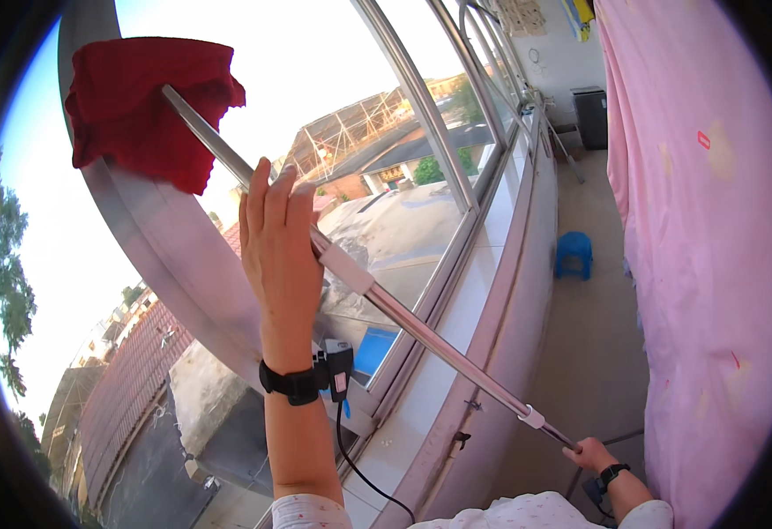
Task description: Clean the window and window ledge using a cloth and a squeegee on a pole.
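Observation:
A metal telescopic pole (439, 342) runs slantwise from the lower right to the upper left. My left hand (283, 228) lies against its upper part, the back of the hand towards me and the fingers pointing up; how firmly it grips is hidden. At the lower end my right hand (592, 455) is closed around the pole. A dark red cloth (141, 109) hangs at the pole's top end, in front of the window frame's pale upright (181, 231). On my left wrist sits a black strap with a small device (338, 370) and a cable.
A metal-framed window (419, 99) and a tiled sill (448, 321) run along the left. Pink fabric (703, 264) hangs on the right. On the floor stand a blue plastic stool (573, 255) and, farther off, a dark box (589, 119). Roofs show outside.

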Motion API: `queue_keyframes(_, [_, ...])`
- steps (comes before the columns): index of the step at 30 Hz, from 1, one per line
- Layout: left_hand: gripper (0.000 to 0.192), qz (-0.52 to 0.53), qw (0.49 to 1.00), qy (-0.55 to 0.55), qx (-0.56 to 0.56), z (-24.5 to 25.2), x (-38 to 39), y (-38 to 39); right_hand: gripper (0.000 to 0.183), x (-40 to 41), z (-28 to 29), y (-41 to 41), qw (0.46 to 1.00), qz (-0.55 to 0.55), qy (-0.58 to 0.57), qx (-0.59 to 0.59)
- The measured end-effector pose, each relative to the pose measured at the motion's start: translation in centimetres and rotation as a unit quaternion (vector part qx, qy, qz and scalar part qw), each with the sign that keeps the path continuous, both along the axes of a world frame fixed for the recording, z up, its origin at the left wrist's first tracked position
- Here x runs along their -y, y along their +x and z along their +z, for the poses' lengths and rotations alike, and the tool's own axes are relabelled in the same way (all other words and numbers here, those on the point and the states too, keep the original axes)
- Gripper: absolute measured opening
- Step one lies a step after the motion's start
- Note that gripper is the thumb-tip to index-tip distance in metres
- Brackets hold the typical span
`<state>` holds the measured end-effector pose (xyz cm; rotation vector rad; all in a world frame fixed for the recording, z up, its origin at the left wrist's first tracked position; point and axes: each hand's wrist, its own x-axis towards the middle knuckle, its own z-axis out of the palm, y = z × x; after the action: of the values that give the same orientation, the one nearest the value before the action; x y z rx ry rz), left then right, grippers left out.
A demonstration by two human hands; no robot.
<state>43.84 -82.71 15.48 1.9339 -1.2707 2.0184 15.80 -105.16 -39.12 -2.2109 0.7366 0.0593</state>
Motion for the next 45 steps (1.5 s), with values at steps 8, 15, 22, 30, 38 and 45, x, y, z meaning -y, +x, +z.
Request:
queue_keyframes(8, [0.027,0.049,0.996,0.028,0.067,8.1,8.9,8.4,0.04,4.7,4.9,8.2,0.992,-0.052,-0.006,0.111])
queue_keyframes(15, [0.039,0.123,0.984,-0.015,0.128,12.2,17.0,12.7,0.047,15.7,11.6,14.8,0.955,-0.072,-0.078,0.277])
queue_keyframes(22, [0.051,0.146,0.976,-0.066,0.148,17.6,22.6,17.7,0.033,25.3,17.2,21.8,0.924,0.009,-0.024,0.382])
queue_keyframes(30, [0.052,0.17,0.967,-0.107,0.16,22.6,28.6,23.7,0.022,31.8,21.7,30.4,0.892,0.047,-0.027,0.45])
queue_keyframes(38, [0.049,0.181,0.96,-0.138,0.163,27.1,36.4,28.8,0.04,39.2,25.5,36.3,0.864,0.002,-0.09,0.495])
queue_keyframes(45, [0.056,0.143,0.969,-0.118,0.16,29.2,45.8,33.1,0.042,46.0,29.8,39.9,0.829,-0.034,-0.16,0.534])
